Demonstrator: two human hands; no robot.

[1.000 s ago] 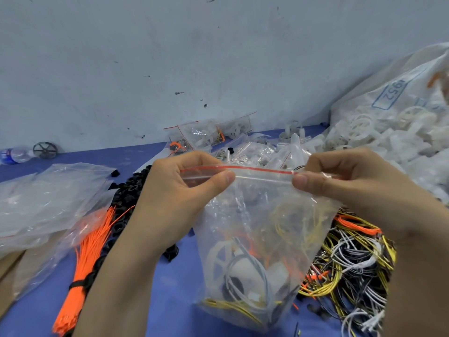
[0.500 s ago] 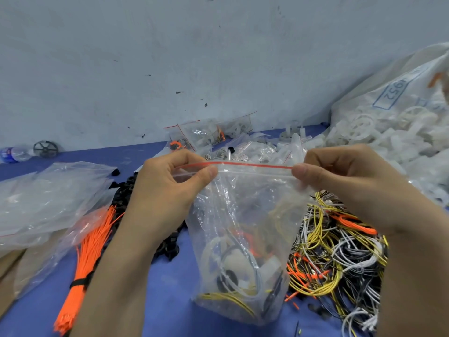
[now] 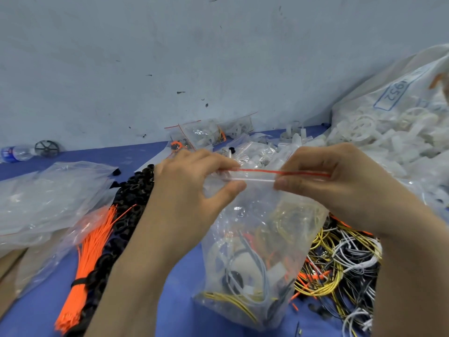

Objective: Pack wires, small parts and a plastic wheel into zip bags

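I see the zip bag (image 3: 255, 239) held upright above the blue table (image 3: 170, 288), between both hands. My left hand (image 3: 192, 190) pinches the red seal strip (image 3: 267, 171) at 1 end; my right hand (image 3: 340, 186) pinches the other. Wires and a white wheel (image 3: 243, 261) sit inside.

Zip bag (image 3: 262, 239) between your hands, wire pile (image 3: 340, 263) right of it, cable-tie bundle (image 3: 92, 259) left, loose wheel (image 3: 47, 148) far left by wall.
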